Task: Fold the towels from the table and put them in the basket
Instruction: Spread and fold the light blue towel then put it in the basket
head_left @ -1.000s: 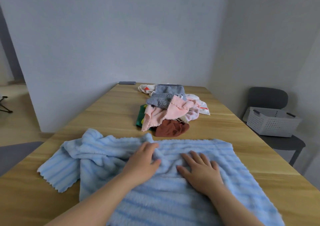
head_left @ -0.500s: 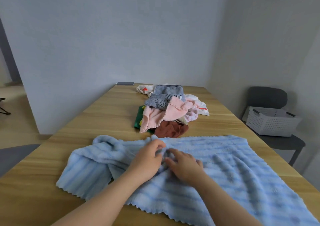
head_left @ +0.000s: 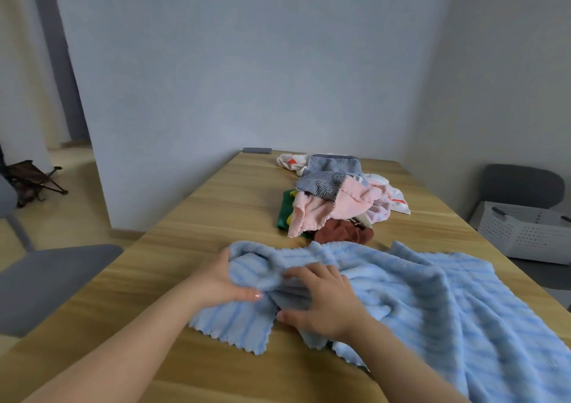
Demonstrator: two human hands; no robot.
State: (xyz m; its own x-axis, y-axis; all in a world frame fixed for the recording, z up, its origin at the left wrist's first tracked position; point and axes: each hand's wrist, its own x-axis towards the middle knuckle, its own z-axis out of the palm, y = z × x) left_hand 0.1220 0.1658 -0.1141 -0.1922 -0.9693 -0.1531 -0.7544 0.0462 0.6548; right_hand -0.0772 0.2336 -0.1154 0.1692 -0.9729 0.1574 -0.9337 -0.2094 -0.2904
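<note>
A large light-blue striped towel [head_left: 432, 303] lies rumpled across the near part of the wooden table [head_left: 216, 217], its right side reaching the table's right edge. My left hand [head_left: 219, 282] grips a bunched fold at the towel's left end. My right hand [head_left: 321, 303] clutches the cloth just beside it. Further back lies a pile of towels [head_left: 333, 201]: pink, grey, dark red, green and white. The white slatted basket [head_left: 525, 235] stands on a dark chair to the right of the table.
A grey chair seat [head_left: 52, 282] stands at the table's left side. A small dark flat object [head_left: 257, 150] lies at the table's far edge by the wall. A brown folding thing [head_left: 31, 180] sits on the floor far left.
The blue towel's left end has been drawn rightward and bunched up. Both hands have shifted right with it, and the towel now spreads further to the right.
</note>
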